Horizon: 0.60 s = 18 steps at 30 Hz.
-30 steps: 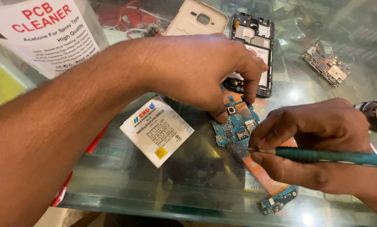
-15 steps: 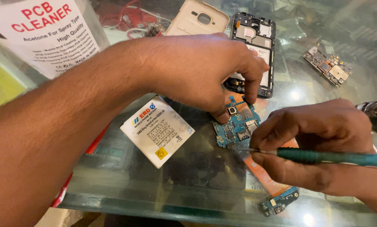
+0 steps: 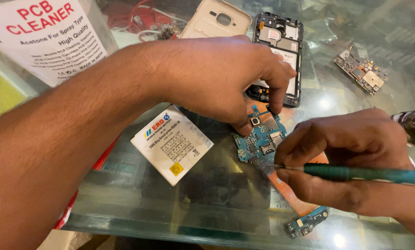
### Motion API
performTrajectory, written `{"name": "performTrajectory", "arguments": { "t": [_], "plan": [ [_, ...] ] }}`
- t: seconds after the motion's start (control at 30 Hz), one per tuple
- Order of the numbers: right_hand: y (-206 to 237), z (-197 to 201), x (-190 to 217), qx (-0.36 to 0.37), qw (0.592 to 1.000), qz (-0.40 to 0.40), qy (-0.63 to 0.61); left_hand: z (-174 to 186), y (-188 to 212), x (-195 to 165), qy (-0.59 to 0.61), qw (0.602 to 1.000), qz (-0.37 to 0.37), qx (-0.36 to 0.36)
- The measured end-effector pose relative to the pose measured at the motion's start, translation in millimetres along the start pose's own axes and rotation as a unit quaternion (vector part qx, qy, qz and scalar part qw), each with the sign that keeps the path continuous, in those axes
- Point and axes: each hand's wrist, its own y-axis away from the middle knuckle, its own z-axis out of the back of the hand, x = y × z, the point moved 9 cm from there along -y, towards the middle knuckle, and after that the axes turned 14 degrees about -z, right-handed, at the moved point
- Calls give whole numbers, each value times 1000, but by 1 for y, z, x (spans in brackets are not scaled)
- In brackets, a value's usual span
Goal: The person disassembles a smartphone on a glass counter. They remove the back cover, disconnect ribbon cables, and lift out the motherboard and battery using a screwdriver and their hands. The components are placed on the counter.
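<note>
on the glass table (image 3: 124, 203), the left hand (image 3: 216, 78) pinches the top edge of a small blue circuit board (image 3: 259, 139), pressing it down. the right hand (image 3: 351, 162) is closed around a green-handled screwdriver (image 3: 365, 174), its tip touching the board's lower edge. a white battery (image 3: 171, 144) lies just beside, a black phone frame (image 3: 281, 41) behind.

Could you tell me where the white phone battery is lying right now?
In the head view, the white phone battery lies flat on the glass table, left of the blue circuit board and beneath the left hand.
</note>
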Motion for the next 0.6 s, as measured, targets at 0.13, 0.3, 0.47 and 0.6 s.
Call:
{"name": "performTrajectory", "arguments": {
  "t": [0.13, 0.3, 0.47, 0.6],
  "plan": [
    [1, -1, 1, -2, 1000, 4, 13, 0, -1, -2, -1, 1000, 1, 3],
    [0, -1, 3, -6, 1000, -4, 29, -1, -1, 0, 4, 1000, 24, 5],
    [1, 1, 3, -8, 1000, -2, -15, 2, -3, -8, 1, 1000, -12, -6],
    [2, 1, 3, -13, 999, 21, 37, -2, 2, 4, 16, 997, 68, 14]
  ]
}}
